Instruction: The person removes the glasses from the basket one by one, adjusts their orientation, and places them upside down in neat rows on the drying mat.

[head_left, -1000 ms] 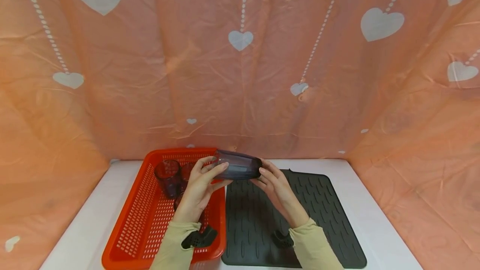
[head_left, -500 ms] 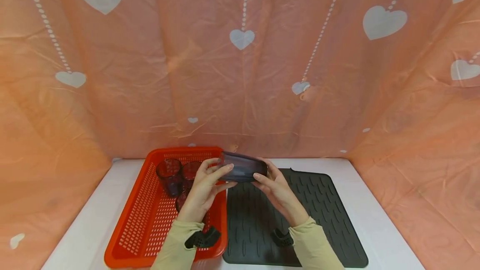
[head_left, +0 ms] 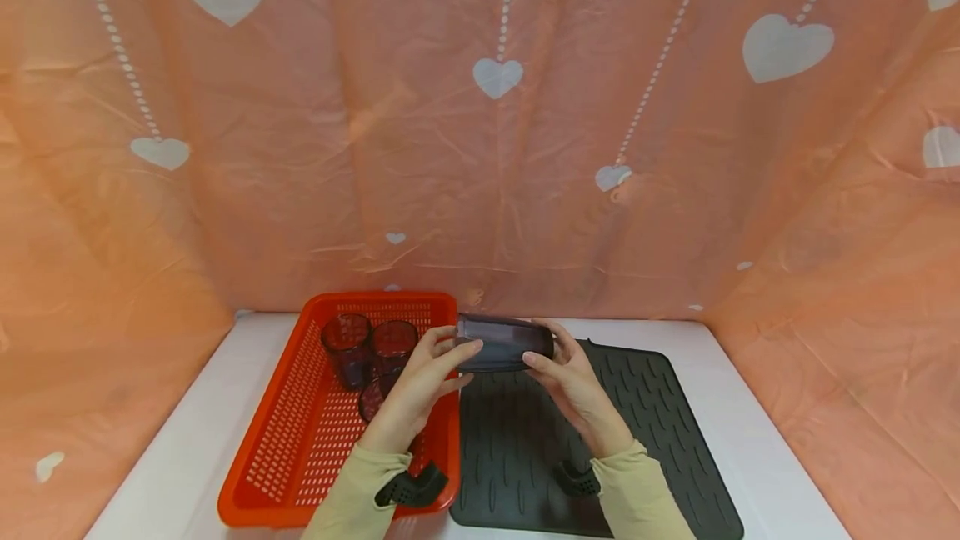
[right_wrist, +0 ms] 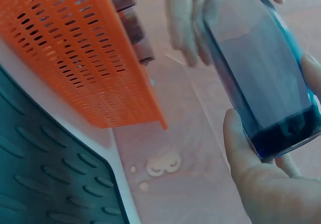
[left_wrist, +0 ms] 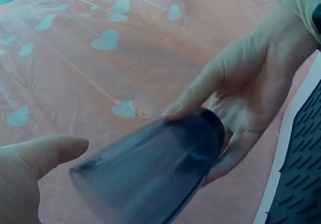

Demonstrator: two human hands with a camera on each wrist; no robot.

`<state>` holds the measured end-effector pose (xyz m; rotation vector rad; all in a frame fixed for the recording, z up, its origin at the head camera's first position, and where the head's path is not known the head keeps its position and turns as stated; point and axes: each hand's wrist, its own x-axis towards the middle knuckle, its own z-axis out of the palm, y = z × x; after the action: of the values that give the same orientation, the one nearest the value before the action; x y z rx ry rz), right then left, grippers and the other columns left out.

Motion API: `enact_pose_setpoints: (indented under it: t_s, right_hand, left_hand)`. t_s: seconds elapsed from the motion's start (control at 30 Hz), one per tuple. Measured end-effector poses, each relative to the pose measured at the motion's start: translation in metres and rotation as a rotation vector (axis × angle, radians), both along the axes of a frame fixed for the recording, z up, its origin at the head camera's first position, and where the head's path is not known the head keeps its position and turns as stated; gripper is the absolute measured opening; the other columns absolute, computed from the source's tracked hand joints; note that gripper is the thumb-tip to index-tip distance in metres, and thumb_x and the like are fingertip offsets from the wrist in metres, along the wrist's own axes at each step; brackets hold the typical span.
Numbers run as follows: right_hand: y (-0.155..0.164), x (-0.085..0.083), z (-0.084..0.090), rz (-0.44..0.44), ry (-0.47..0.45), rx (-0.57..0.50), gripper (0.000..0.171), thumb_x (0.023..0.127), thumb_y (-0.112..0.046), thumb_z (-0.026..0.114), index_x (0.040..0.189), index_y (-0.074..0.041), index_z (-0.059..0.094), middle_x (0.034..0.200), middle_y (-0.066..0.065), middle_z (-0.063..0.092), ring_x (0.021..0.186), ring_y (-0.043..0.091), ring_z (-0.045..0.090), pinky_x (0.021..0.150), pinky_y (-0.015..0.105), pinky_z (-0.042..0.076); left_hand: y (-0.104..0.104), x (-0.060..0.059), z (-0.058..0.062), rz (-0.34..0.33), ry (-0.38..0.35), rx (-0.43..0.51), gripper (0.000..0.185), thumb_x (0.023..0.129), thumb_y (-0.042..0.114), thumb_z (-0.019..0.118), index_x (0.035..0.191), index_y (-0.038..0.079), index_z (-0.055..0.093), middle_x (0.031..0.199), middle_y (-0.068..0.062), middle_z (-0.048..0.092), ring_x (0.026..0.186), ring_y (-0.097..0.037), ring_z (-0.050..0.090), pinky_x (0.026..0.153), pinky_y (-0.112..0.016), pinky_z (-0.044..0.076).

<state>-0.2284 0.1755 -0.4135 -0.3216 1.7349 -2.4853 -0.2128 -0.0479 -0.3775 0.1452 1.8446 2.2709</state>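
Observation:
A dark tinted drinking glass [head_left: 504,343] lies sideways in the air above the black mat. My right hand [head_left: 576,382] grips its base end, thumb in front and fingers round the far side, as the right wrist view also shows on the glass [right_wrist: 258,63]. My left hand [head_left: 423,382] is spread round the rim end. A small gap shows between the left thumb [left_wrist: 62,148] and the glass [left_wrist: 150,169] in the left wrist view. The left fingers [right_wrist: 183,28] look fairly straight and blurred beside the rim in the right wrist view.
An orange-red perforated basket [head_left: 262,432] stands at the left, with more tinted glasses [head_left: 348,348] in its far part. The black ridged mat [head_left: 622,423] lies right beside it on the white table [head_left: 172,440]. A pink heart-patterned sheet [head_left: 420,132] encloses the back and sides.
The whole scene has shifted slightly right in the head view. The right thumb has come round to the near side of the glass's base end. More of the rim end shows past the left fingers.

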Motion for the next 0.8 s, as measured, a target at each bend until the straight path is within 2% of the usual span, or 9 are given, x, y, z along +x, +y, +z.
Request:
enact_pose_setpoints:
  t_s: [0.07, 0.13, 0.33, 0.43, 0.63, 0.8]
  right_hand:
    - [0.005, 0.001, 0.001, -0.019, 0.007, -0.008, 0.057, 0.087, 0.005, 0.063, 0.138, -0.005, 0.040, 0.127, 0.013, 0.048, 0.106, 0.020, 0.054, 0.086, 0.036, 0.049]
    - [0.010, 0.001, 0.002, -0.025, 0.019, -0.024, 0.054, 0.087, 0.006, 0.062, 0.136, -0.005, 0.041, 0.125, 0.011, 0.050, 0.105, 0.018, 0.055, 0.084, 0.035, 0.050]
    - [0.024, 0.003, 0.005, 0.001, 0.059, -0.075, 0.054, 0.089, 0.008, 0.058, 0.138, -0.003, 0.037, 0.121, 0.008, 0.053, 0.103, 0.016, 0.057, 0.084, 0.031, 0.051]
    - [0.029, 0.003, 0.007, 0.006, 0.064, -0.074, 0.055, 0.090, 0.008, 0.056, 0.139, -0.005, 0.035, 0.122, 0.008, 0.052, 0.102, 0.016, 0.057, 0.084, 0.032, 0.050]
    - [0.038, 0.006, 0.009, 0.015, 0.077, -0.074, 0.055, 0.090, 0.010, 0.056, 0.137, -0.011, 0.039, 0.122, 0.009, 0.050, 0.099, 0.017, 0.058, 0.081, 0.033, 0.051]
    - [0.044, 0.007, 0.008, 0.001, 0.083, -0.041, 0.055, 0.088, 0.012, 0.056, 0.135, -0.014, 0.043, 0.123, 0.008, 0.050, 0.099, 0.015, 0.059, 0.081, 0.032, 0.052]
  left_hand:
    - [-0.001, 0.003, 0.001, -0.029, 0.007, -0.041, 0.076, 0.089, 0.033, 0.068, 0.143, -0.001, 0.027, 0.142, -0.024, 0.033, 0.123, -0.038, 0.045, 0.096, -0.048, 0.044]
    - [-0.003, 0.005, 0.003, -0.063, 0.013, -0.025, 0.075, 0.091, 0.032, 0.066, 0.144, -0.003, 0.026, 0.145, -0.024, 0.031, 0.126, -0.040, 0.040, 0.098, -0.048, 0.042]
    - [-0.007, 0.008, 0.006, -0.118, -0.011, 0.118, 0.054, 0.098, 0.026, 0.054, 0.138, -0.005, 0.034, 0.140, -0.026, 0.035, 0.123, -0.042, 0.044, 0.100, -0.046, 0.040]
    - [-0.011, 0.010, 0.007, -0.149, -0.022, 0.150, 0.054, 0.099, 0.027, 0.051, 0.140, -0.003, 0.032, 0.140, -0.028, 0.037, 0.124, -0.043, 0.045, 0.100, -0.045, 0.040]
    - [-0.018, 0.015, 0.010, -0.228, 0.012, 0.128, 0.059, 0.100, 0.032, 0.049, 0.144, -0.001, 0.028, 0.143, -0.029, 0.034, 0.126, -0.042, 0.044, 0.101, -0.044, 0.039]
    - [-0.029, 0.021, 0.012, -0.245, 0.048, 0.116, 0.056, 0.101, 0.030, 0.048, 0.144, -0.002, 0.033, 0.140, -0.025, 0.041, 0.126, -0.040, 0.045, 0.102, -0.042, 0.038]
